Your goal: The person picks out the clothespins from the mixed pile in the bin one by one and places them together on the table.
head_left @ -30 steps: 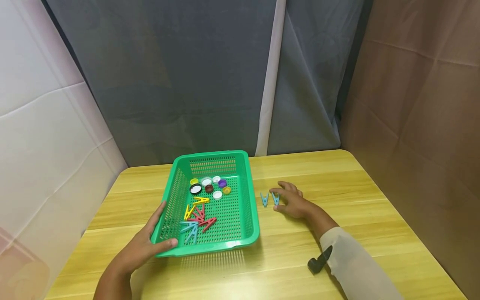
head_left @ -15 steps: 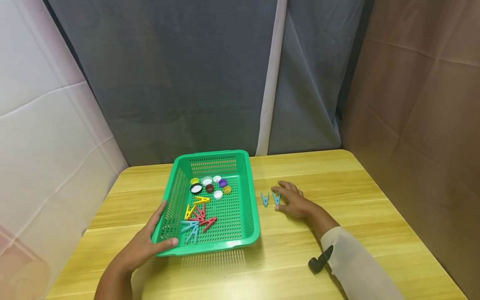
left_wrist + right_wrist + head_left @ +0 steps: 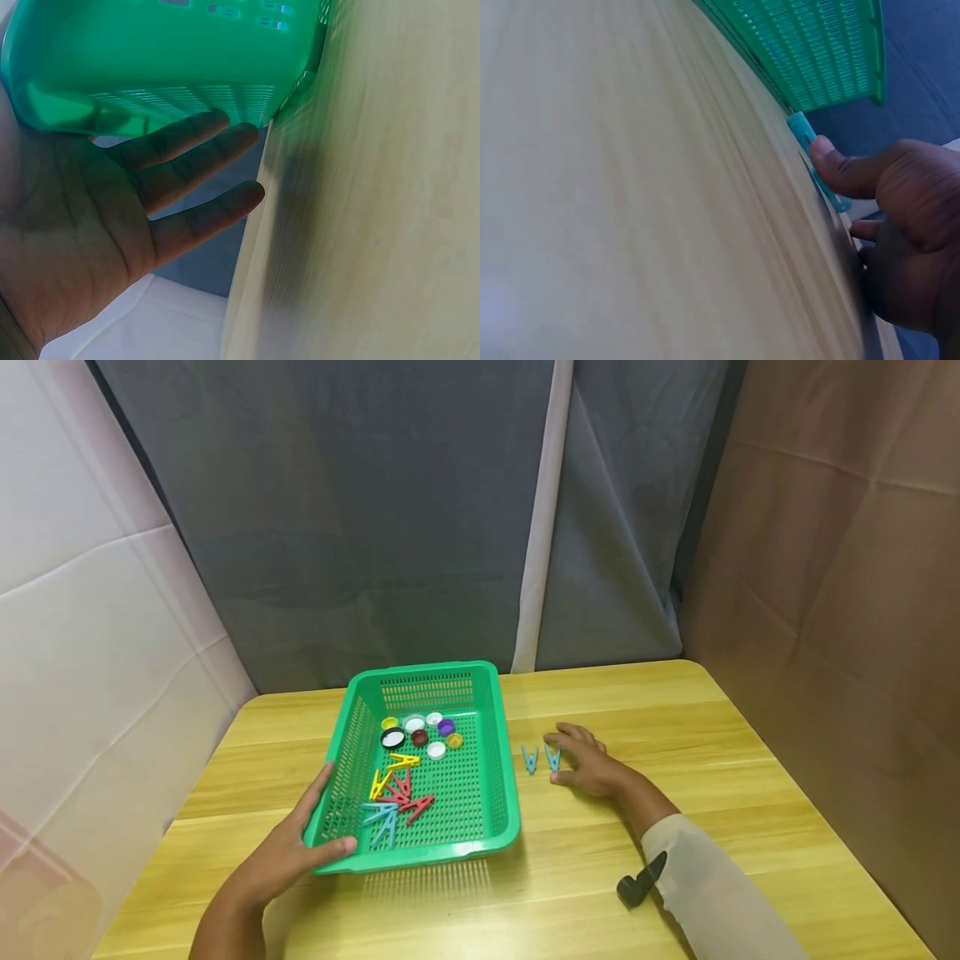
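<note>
A green plastic basket (image 3: 508,810) stands on the table, its near end in front of me. My left hand (image 3: 288,843) holds its near left corner, thumb over the front rim and index finger along the side. In the left wrist view, the other fingers (image 3: 195,163) stretch out straight beneath the rim. Right of the basket, two blue clothespins lie side by side: the left clothespin (image 3: 530,760) apart from any hand, the right clothespin (image 3: 553,758) between the thumb and fingers of my right hand (image 3: 588,764). The right wrist view shows my thumb (image 3: 826,154) against a blue clothespin (image 3: 802,133).
Inside the basket lie several bottle caps, among them a purple cap (image 3: 446,727) and a black-rimmed cap (image 3: 392,738). Yellow clothespins (image 3: 405,761), red clothespins (image 3: 418,808) and blue clothespins (image 3: 385,828) lie nearer me. Grey curtain (image 3: 375,527) hangs behind the wooden table (image 3: 637,693).
</note>
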The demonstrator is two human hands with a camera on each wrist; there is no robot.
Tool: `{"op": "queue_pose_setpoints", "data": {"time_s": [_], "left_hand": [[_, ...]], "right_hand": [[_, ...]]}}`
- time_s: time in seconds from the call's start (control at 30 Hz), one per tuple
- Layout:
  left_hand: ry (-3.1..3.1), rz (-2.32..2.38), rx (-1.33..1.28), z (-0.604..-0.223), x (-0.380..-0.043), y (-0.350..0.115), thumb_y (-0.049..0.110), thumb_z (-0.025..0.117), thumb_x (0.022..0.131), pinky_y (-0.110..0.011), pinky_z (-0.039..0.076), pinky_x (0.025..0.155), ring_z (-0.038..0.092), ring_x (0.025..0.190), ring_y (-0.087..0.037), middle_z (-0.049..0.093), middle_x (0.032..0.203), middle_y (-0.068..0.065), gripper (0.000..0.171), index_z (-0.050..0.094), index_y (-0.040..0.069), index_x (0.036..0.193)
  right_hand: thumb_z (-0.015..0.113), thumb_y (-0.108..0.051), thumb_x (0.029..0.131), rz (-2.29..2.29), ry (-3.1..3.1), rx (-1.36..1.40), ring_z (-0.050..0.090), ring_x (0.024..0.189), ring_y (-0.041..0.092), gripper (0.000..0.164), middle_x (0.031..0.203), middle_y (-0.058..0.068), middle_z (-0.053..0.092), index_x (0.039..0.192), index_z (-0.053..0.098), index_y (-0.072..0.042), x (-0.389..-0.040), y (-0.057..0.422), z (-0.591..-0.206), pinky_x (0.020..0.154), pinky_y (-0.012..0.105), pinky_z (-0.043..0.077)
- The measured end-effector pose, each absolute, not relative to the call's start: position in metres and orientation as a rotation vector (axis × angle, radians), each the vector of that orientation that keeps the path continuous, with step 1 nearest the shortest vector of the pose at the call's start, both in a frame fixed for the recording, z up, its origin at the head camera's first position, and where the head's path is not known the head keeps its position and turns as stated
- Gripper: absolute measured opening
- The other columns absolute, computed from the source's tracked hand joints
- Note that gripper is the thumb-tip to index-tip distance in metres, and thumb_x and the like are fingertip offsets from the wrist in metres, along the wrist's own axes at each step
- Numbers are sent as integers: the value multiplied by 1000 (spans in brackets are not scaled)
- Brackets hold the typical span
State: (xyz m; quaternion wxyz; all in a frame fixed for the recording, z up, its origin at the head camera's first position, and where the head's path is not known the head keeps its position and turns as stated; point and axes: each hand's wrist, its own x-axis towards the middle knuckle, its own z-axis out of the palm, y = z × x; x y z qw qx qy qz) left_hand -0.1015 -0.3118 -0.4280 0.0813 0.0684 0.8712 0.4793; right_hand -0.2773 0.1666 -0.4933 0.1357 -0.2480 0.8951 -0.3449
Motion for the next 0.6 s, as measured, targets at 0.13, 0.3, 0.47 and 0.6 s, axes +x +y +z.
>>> {"op": "queue_pose_setpoints", "data": {"time_s": [0.13, 0.3, 0.47, 0.6], "left_hand": [[2608, 1424, 172, -429, -100, -312, 23, 79, 98, -60, 49, 106, 57, 137, -43, 17, 177, -34, 118, -8, 32, 177], [2622, 1422, 172, -428, -100, -311, 23, 80, 97, -67, 46, 109, 54, 139, -47, 16, 177, -35, 119, -7, 32, 177], [2630, 1416, 172, -428, -100, -311, 23, 81, 97, -68, 46, 109, 54, 140, -47, 17, 177, -35, 119, -6, 31, 177], [2630, 1403, 162, -428, -101, -312, 24, 81, 97, -65, 47, 108, 57, 137, -45, 19, 176, -35, 119, -7, 31, 177]], "right_hand": [[77, -25, 104, -1051, 2571, -685, 9, 167, 55, 81, 181, 27, 11, 171, 34, -10, -275, 167, -489, 126, 81, 14], [77, -21, 104, -1142, 2558, -663, 13, 166, 56, 82, 180, 28, 13, 171, 32, -8, -273, 166, -480, 128, 77, 21], [74, -20, 106, -1158, 2569, -661, 11, 166, 55, 82, 181, 26, 9, 173, 28, -10, -271, 162, -468, 125, 78, 26], [73, -17, 106, -1192, 2566, -661, 9, 166, 54, 81, 182, 25, 7, 173, 27, -10, -269, 158, -458, 124, 79, 25]]}}
